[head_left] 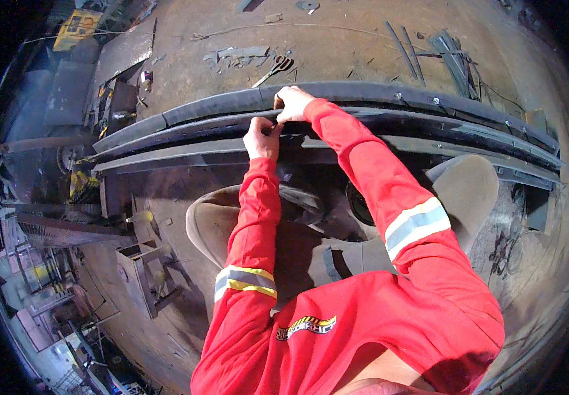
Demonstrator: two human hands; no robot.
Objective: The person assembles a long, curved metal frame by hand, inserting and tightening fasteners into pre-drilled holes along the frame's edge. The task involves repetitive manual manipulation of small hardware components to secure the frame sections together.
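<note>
A long dark metal beam with parallel rails (212, 112) runs across in front of me from left to right. At its middle, my left hand (262, 136) is closed, with thumb and fingers pinched together over the inner rail. Right beside it, my right hand (291, 104) is closed too, its fingers curled down between the outer and inner rails. The two sets of fingertips nearly meet. Whatever they pinch is too small and hidden to make out. Several small bolts (436, 101) show along the right part of the outer rail.
Scissors (278, 68) with dark handles lie on the brown floor beyond the beam, near dark scraps (241, 54). A bundle of dark strips (454, 62) is at far right. To the left stand a small bottle (146, 80) and an open metal box frame (149, 273).
</note>
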